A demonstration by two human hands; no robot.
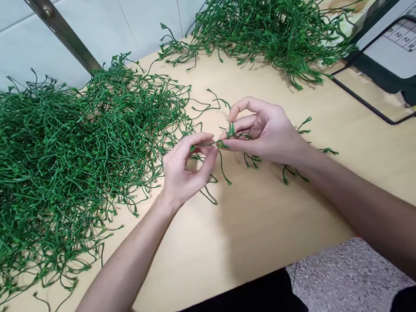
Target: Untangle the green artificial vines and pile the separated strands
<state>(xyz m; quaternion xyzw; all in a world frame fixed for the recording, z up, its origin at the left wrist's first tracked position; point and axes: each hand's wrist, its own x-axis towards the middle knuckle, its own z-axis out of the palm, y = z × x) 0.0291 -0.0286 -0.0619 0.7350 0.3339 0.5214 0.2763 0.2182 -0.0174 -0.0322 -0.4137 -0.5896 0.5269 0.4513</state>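
Note:
Above the middle of the table, my left hand (190, 168) and my right hand (262, 129) almost meet at the fingertips. Thin green artificial stems (224, 166) with small budded tips run between them. Thumb and index finger of my left hand pinch one end. My right hand grips stems between thumb and fingers, and a piece (231, 129) loops up by its index finger. Which stem belongs to which hand is hard to make out. A few loose stems lie on the table beneath and behind my right hand.
A large heap of green stems (54, 147) covers the left of the table (191, 252). A second pile (258, 23) lies at the back right. Beside it stand a dark box with a white label (406, 43) and a black wire frame (370, 105). A metal post (64, 34) leans before the tiled wall.

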